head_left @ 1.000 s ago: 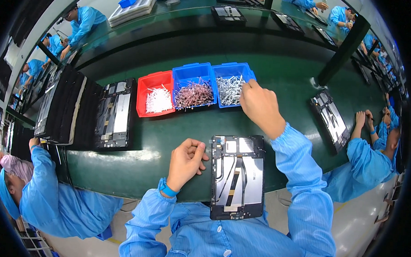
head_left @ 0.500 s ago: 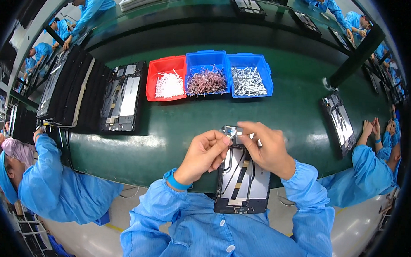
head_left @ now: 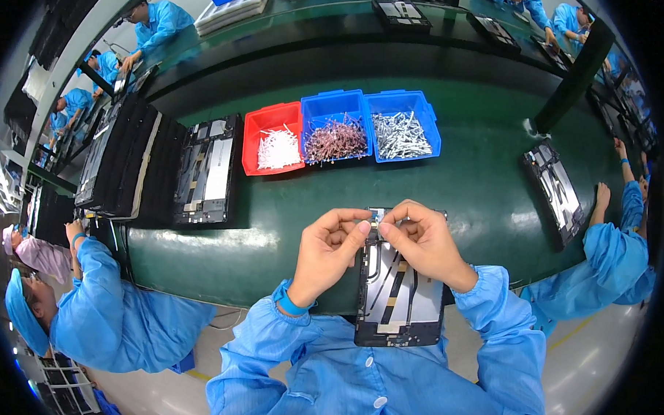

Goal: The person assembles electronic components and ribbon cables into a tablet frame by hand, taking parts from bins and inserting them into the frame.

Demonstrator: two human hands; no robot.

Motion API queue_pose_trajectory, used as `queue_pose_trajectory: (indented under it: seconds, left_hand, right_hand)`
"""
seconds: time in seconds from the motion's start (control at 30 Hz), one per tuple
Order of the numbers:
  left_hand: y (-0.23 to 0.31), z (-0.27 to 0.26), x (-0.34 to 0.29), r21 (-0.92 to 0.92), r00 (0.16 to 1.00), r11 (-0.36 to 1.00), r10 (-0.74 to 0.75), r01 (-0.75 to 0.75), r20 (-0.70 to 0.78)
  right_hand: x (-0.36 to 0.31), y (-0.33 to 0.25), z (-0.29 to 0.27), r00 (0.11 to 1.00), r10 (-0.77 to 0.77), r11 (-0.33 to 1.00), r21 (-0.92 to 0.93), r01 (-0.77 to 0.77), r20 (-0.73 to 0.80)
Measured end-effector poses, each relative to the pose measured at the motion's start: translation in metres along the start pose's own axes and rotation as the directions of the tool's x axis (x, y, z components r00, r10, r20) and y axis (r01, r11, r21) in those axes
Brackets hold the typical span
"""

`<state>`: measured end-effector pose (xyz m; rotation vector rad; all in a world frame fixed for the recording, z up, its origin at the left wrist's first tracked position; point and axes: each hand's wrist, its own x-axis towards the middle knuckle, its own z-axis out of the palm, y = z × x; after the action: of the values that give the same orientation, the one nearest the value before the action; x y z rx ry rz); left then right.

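An opened tablet (head_left: 425,306), with a black frame, a silver panel and dark cables, lies upright in front of me, its lower end over the table's near edge. At its top end my left hand (head_left: 329,250) pinches thumb against index finger. My right hand (head_left: 427,244) pinches the same way from the other side, its fingertips nearly meeting the left ones. A small pale bluish piece shows between the fingertips; what it is I cannot make out. Part of the tablet's upper end is hidden behind my fingers.
Beyond my hands stand a red bin (head_left: 250,155) of white pieces, a blue bin (head_left: 328,101) of brownish parts and another blue bin (head_left: 398,100) of silvery parts. Stacked black tablets (head_left: 122,156) are at left; another tablet (head_left: 555,192) lies right, near a post (head_left: 576,81). Co-workers sit both sides.
My right hand's index finger, stretched across the tablet's top before, has drawn back into a pinch against the thumb. My left hand stays at the top end. The whole view has shifted slightly.
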<state>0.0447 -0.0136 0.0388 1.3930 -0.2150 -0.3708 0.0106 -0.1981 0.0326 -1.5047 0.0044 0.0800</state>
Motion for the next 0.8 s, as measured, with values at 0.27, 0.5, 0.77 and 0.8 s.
queue_pose_trajectory:
  seconds: [0.27,0.5,0.77,0.8]
  left_hand:
    - [0.005,-0.015,0.011,0.009,0.965,0.974,-0.224,0.225,0.137]
    - [0.004,-0.024,0.031,0.146,0.984,0.989,-0.004,0.03,-0.179]
    - [0.011,-0.095,0.066,0.988,0.717,0.155,0.69,-0.013,-0.099]
    - [0.008,-0.081,0.05,0.932,0.834,0.351,0.538,-0.092,-0.12]
  right_hand:
    - [0.002,-0.008,-0.005,0.906,-0.409,0.77,-0.491,0.408,0.112]
    - [-0.009,-0.008,-0.016,0.773,-0.601,0.489,-0.671,0.557,0.203]
    - [-0.033,0.01,-0.034,0.976,-0.158,0.985,-0.09,0.146,-0.148]
    - [-0.036,0.013,-0.036,0.966,-0.143,0.99,-0.015,0.143,-0.214]
